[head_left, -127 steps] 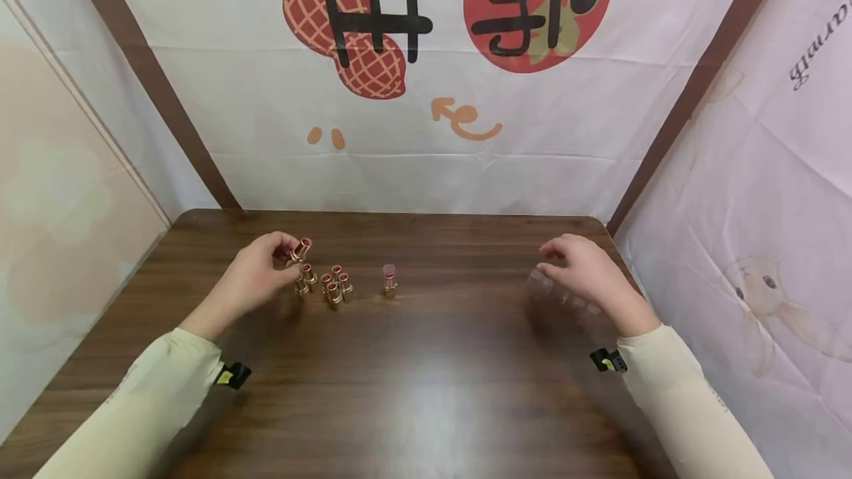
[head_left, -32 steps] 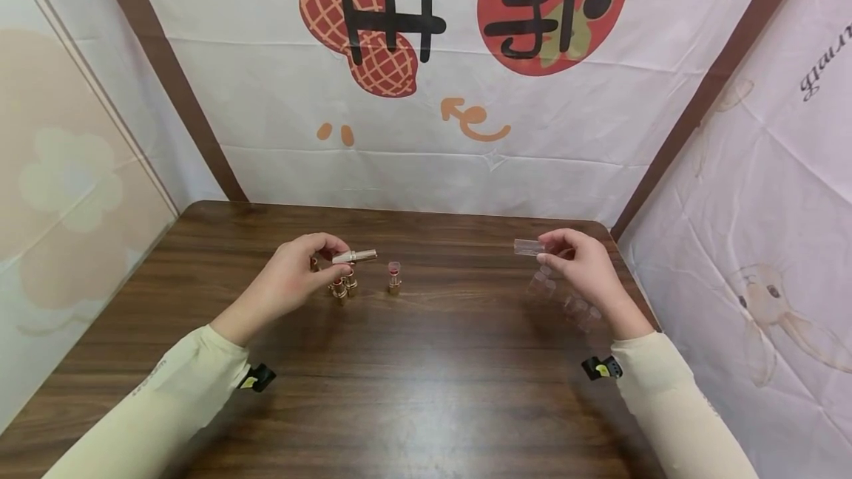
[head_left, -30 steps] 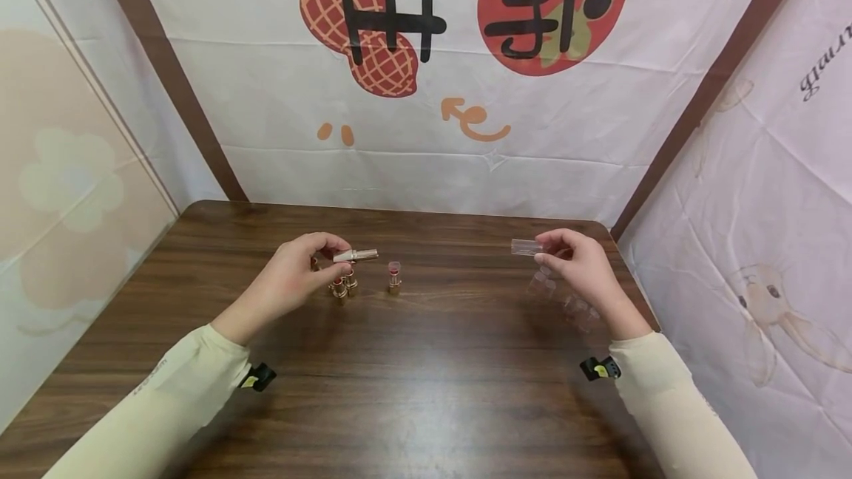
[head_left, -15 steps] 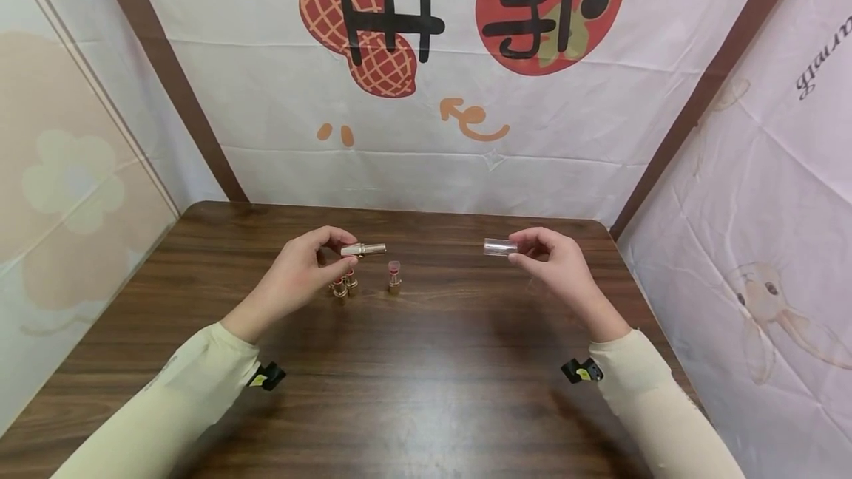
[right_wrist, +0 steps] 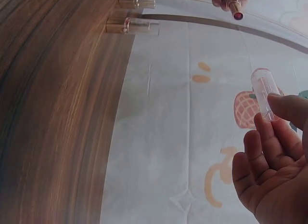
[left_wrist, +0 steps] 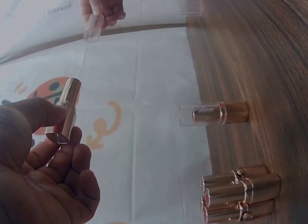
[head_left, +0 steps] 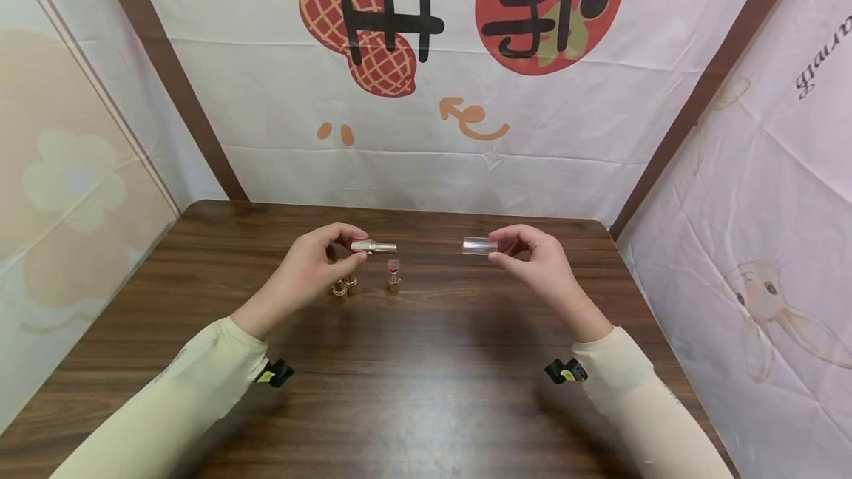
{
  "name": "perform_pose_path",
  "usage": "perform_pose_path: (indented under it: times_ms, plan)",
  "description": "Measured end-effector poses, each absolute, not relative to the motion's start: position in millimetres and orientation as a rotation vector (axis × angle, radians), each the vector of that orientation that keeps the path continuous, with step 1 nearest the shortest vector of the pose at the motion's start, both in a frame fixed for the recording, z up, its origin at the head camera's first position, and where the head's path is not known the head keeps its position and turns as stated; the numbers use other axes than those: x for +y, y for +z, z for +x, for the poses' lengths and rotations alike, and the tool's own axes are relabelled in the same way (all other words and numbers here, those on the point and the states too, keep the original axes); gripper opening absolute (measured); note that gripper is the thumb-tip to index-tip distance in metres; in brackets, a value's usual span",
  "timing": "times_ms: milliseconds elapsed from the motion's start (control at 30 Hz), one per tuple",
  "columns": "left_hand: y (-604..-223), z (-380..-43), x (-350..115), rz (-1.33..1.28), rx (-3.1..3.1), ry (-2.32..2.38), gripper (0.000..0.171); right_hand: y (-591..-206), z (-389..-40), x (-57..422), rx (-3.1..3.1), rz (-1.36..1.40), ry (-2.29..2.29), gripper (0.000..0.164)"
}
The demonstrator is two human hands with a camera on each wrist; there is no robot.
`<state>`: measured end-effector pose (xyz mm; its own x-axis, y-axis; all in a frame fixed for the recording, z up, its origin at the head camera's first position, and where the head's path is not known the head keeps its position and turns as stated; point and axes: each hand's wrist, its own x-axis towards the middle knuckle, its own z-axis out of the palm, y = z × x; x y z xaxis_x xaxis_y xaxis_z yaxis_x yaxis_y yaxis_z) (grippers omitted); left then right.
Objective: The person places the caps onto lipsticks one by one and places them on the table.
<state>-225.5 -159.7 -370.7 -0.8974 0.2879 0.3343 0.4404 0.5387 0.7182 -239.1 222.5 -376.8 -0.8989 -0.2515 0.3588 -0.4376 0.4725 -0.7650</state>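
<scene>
Here, your left grip [head_left: 313, 262] pinches a lipstick [head_left: 374, 247] by its thicker base above the desk [head_left: 426, 361], leaving the slim end free, pointing right. Your right grip [head_left: 542, 261] pinches a clear cap [head_left: 476, 245] by one end, apparently so its mouth faces the lipstick unblocked, across a gap. Nearer, a capped lipstick [head_left: 394, 281] stands upright; bare lipsticks [left_wrist: 245, 190] cluster left of it.

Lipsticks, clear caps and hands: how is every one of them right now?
Held lipstick: uncapped, sideways in the air
Left hand: pinching that lipstick
Held cap: off, sideways in the air
Right hand: pinching that cap
Lone lipstick: upright on the table, capped
Grouped lipsticks: upright, uncapped
Other clear caps: too faint to tell
</scene>
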Motion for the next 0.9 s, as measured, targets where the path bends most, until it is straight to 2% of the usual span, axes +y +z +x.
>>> perform_pose_path:
  times_ms: [900]
  plan:
    - [-364.0,-229.3,-146.4,-0.663,-2.602,-1.414,0.022,-367.4,-244.4,169.9,-2.472,0.773,1.391,0.029]
